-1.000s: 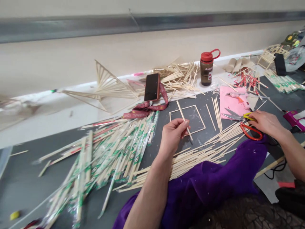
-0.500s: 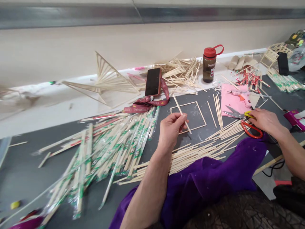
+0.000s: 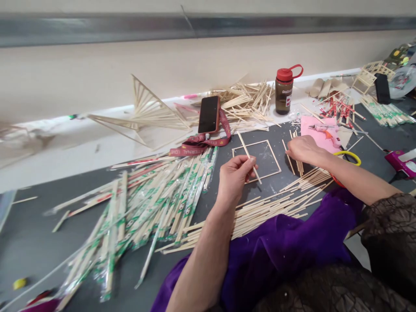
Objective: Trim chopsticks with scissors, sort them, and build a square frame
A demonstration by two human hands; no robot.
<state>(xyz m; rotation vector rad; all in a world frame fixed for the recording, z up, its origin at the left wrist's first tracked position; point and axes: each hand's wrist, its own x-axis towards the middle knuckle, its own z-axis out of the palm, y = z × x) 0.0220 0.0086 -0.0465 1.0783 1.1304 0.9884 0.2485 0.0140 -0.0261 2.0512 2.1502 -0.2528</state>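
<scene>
My left hand (image 3: 236,173) pinches a thin wooden stick (image 3: 248,155) between thumb and fingertips, tilted in front of a square frame of sticks (image 3: 280,161) on the dark table. Over a small row of cut sticks (image 3: 299,168) is my right hand (image 3: 303,151), its fingers curled down at a single loose stick (image 3: 289,158). Whether the fingertips grip a stick is hidden. Scissors with red and yellow handles (image 3: 352,155) lie partly under my right forearm. A spread of bare sticks (image 3: 266,212) lies close to my body.
Wrapped chopsticks (image 3: 156,195) cover the left of the table. Behind are a phone (image 3: 208,115) on a red lanyard (image 3: 190,147), a stick pile (image 3: 247,102), a fan-shaped stick model (image 3: 143,108) and a bottle (image 3: 284,93). A glue gun (image 3: 329,132) rests on pink paper (image 3: 305,125).
My right hand has let go of the scissors and moved left to the cut sticks. The scissors now lie on the table. My left hand still holds its stick in nearly the same place.
</scene>
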